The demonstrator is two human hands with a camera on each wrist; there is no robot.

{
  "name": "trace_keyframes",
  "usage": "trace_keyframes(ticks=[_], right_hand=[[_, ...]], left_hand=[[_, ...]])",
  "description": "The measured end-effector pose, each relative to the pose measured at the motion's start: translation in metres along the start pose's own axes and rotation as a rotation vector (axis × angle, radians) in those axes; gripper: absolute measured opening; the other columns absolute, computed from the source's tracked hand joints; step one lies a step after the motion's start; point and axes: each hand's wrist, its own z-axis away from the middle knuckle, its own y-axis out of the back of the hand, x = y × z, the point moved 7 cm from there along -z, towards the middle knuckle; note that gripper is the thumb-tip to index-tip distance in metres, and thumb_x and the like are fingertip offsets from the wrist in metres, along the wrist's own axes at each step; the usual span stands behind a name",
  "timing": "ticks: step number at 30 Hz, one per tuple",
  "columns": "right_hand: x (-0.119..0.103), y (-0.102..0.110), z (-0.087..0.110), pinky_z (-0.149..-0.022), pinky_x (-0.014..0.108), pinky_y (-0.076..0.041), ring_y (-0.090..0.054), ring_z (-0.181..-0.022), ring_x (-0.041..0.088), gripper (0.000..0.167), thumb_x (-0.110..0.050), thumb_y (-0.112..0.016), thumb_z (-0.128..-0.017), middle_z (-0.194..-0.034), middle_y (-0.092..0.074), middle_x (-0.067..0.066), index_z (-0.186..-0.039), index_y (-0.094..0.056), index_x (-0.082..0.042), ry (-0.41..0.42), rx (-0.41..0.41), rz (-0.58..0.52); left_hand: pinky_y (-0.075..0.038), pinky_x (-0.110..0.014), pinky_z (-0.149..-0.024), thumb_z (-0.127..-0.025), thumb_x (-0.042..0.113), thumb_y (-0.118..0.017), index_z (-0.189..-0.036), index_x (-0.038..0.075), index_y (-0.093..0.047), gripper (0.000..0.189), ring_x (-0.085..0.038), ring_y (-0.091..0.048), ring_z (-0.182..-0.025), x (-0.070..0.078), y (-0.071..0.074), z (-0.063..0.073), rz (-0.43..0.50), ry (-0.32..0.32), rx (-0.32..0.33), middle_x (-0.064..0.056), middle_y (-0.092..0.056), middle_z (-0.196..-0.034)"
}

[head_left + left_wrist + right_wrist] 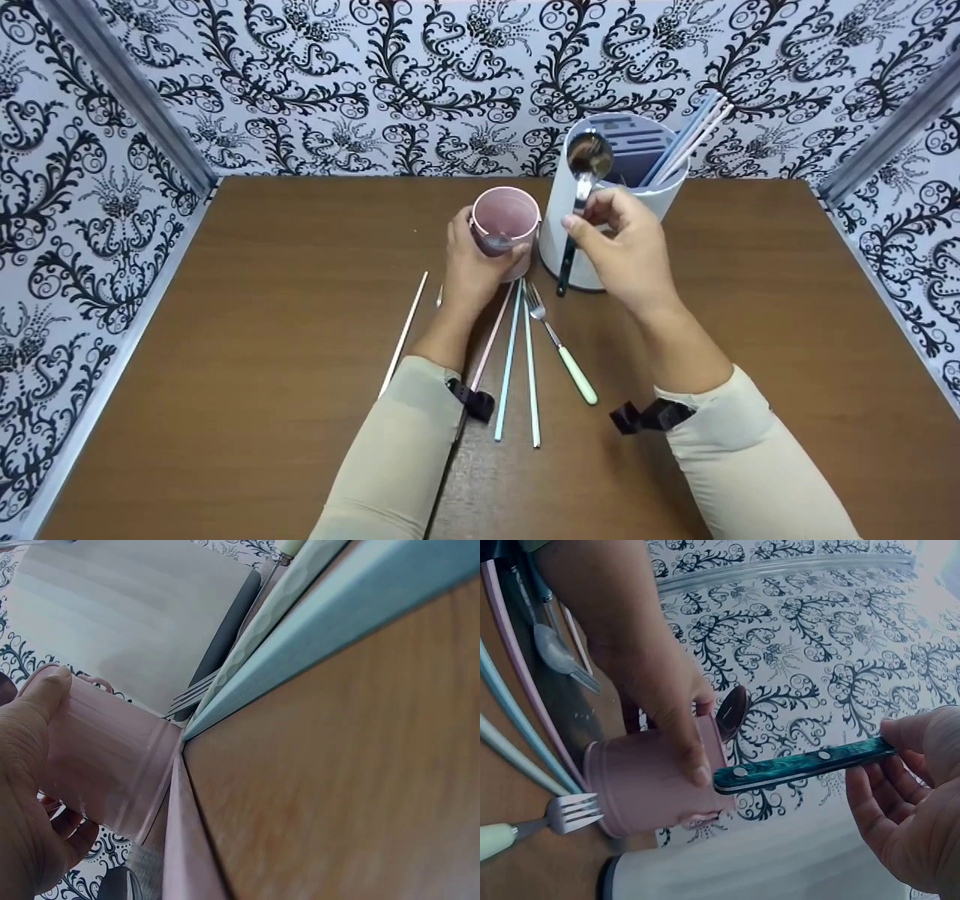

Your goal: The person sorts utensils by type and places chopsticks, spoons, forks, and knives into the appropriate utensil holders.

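Note:
My left hand (474, 266) grips a small pink bucket-shaped cup (516, 196) around its side, fingers and thumb on opposite walls. A dark spoon bowl (736, 709) shows at the cup's mouth in the right wrist view. To the right, my right hand (636, 251) pinches a spoon (590, 157) by its dark green marbled handle (802, 763), bowl up, in front of a white cylindrical utensil holder (556, 225). A fork (576, 373) with a pale green handle lies on the table below the cup. Beside it lie pink, blue (508, 375) and pale green (532, 375) chopsticks.
Several chopsticks (694, 139) lean in the holder, beside its slotted insert (637, 139). A whitish chopstick (405, 330) lies left of my left forearm. Another spoon (553, 649) lies beyond the pink chopstick, partly hidden in the head view. Patterned walls enclose the brown table (300, 262).

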Motion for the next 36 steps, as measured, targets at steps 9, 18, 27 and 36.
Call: trace_keyframes(ticks=[9, 18, 27, 36], right_hand=[[-0.013, -0.010, -0.012, -0.076, 0.022, -0.057, -0.065, -0.088, 0.013, 0.014, -0.004, -0.077, -0.090, -0.093, -0.066, -0.001, -0.096, -0.064, -0.004, 0.088, 0.066, -0.099], [-0.013, -0.024, -0.019, -0.082, 0.024, -0.056, -0.065, -0.090, 0.011, 0.012, -0.003, -0.077, -0.090, -0.093, -0.062, -0.004, -0.095, -0.066, 0.000, 0.199, 0.122, -0.161], [-0.013, -0.033, -0.019, -0.091, 0.028, -0.057, -0.064, -0.092, 0.009, 0.013, 0.001, -0.078, -0.089, -0.095, -0.066, 0.007, -0.096, -0.067, 0.003, 0.346, 0.185, -0.125], [-0.002, -0.038, -0.022, -0.086, 0.030, -0.061, -0.067, -0.091, 0.014, 0.015, -0.002, -0.079, -0.088, -0.095, -0.069, 0.008, -0.097, -0.068, 0.004, 0.383, 0.219, -0.115]], left_hand=[[-0.040, -0.041, -0.120, -0.071, 0.035, -0.095, -0.147, 0.009, -0.043, 0.096, -0.028, -0.052, -0.134, -0.001, 0.000, 0.000, -0.003, -0.002, 0.003, -0.015, -0.052, -0.142], [-0.042, -0.042, -0.118, -0.070, 0.034, -0.095, -0.147, 0.010, -0.043, 0.096, -0.028, -0.054, -0.132, -0.001, -0.001, 0.000, -0.012, -0.005, 0.013, -0.014, -0.053, -0.140], [-0.043, -0.041, -0.117, -0.071, 0.035, -0.094, -0.147, 0.008, -0.043, 0.096, -0.028, -0.054, -0.131, 0.000, -0.001, 0.001, -0.013, -0.003, 0.008, -0.014, -0.054, -0.140], [-0.043, -0.041, -0.117, -0.071, 0.035, -0.093, -0.148, 0.008, -0.043, 0.096, -0.028, -0.054, -0.130, 0.001, -0.001, 0.000, -0.035, -0.008, 0.012, -0.014, -0.054, -0.139]])
